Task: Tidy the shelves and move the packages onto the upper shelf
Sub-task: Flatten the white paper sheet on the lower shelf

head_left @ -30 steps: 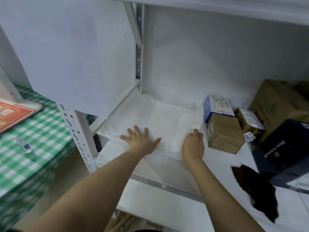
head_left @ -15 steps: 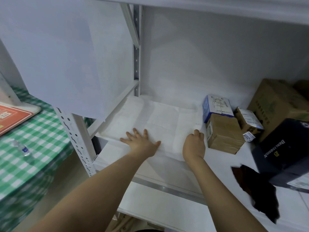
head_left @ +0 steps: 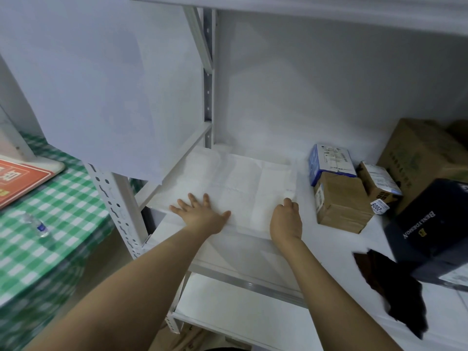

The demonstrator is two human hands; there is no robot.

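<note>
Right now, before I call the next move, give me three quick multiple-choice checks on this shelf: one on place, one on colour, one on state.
1. Where does the blue-and-white box sit?
A. on top of a brown carton
B. on the checked table
C. under the dark box

2. What colour is the tablecloth left of the rack?
A. red and white
B. green and white
C. plain blue

3. How is the left hand?
A. clenched on a box
B. lifted off the shelf
C. flat, fingers spread, on the white sheet

Answers: 1 A, it rests on the carton's back edge; 2 B, green checks show; 3 C, the palm presses the sheet.
</note>
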